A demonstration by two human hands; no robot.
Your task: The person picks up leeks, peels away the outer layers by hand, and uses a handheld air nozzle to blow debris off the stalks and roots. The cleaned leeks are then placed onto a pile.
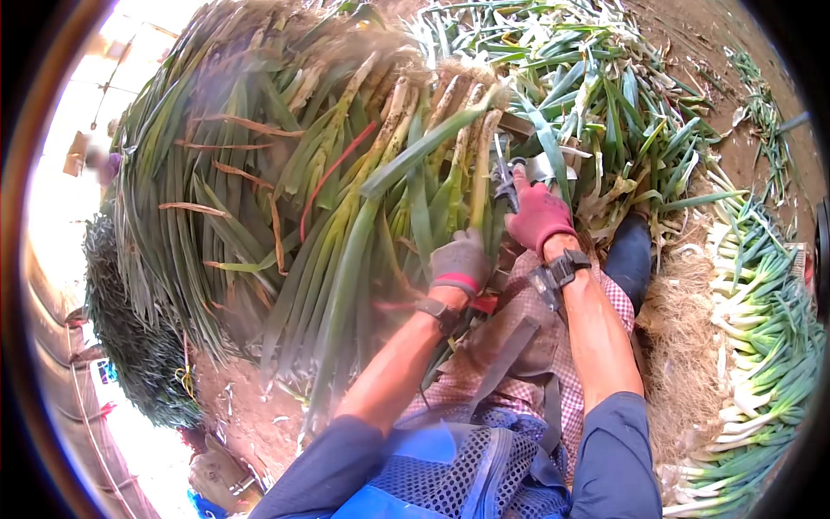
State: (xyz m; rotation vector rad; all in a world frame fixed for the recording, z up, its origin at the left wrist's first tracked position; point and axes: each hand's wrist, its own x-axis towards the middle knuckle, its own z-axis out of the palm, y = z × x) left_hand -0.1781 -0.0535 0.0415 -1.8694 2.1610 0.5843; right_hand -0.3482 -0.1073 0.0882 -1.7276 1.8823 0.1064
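Note:
My left hand [458,261], in a grey glove with a red cuff, is closed around the lower part of a green onion [481,177]. The root end of this onion points away from me. To its right, my right hand [540,214], in a red glove, is closed on a dark-handled cutting tool [507,183] with a narrow metal blade, held close beside the onion stalk. My right index finger stretches along the tool. A big pile of untrimmed green onions [251,173], with long leaves and brown roots, lies left of my hands.
Loose cut leaves [596,95] are heaped beyond my right hand. Trimmed green onions [752,346] line the right side, next to a mat of cut roots [683,337]. A dark mesh-like bundle [143,329] stands at the left, on bare soil [246,406].

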